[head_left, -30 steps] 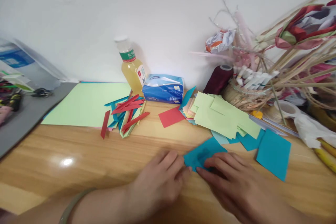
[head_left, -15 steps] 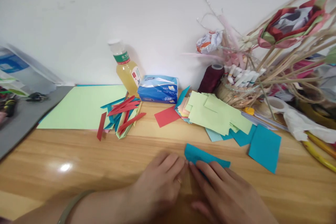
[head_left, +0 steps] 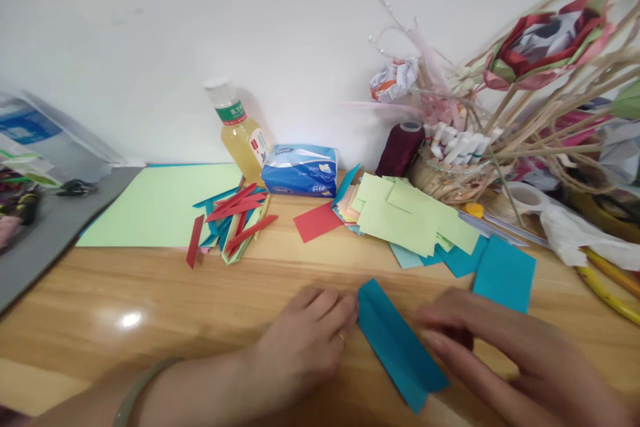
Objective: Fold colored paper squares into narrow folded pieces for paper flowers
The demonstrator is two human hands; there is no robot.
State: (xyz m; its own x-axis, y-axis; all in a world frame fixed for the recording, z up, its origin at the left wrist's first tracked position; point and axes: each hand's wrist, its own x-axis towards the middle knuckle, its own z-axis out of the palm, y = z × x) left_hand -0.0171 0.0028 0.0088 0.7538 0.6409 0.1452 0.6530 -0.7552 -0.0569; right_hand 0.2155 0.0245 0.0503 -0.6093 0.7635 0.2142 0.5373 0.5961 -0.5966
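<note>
Wood-grained tabletop (head_left: 165, 307) runs back to a white wall (head_left: 300, 33) beyond both hands. Between them lies a folded blue paper (head_left: 393, 337), its long axis slanting from a far end at the left hand's (head_left: 310, 333) fingertips to a near end below and left of the right hand (head_left: 500, 347). It is a narrow strip with a lengthwise crease, the right-hand band darker than the left, its near end uneven. The left hand's fingers are bunched together at the strip's far left edge; whether they pinch it or only press, I cannot tell. Right thumb and forefinger, blurred, stand slightly parted just beside the strip's right edge, with nothing visible between them.

Just beyond the right hand, which overlaps its near edge, is a flat blue sheet (head_left: 505, 270). Farther past the strip spread pale green papers (head_left: 400, 217); beyond the left hand are a red sheet (head_left: 316, 221), a tissue pack (head_left: 300, 172) and, farther left, heaped folded strips (head_left: 240, 210).
</note>
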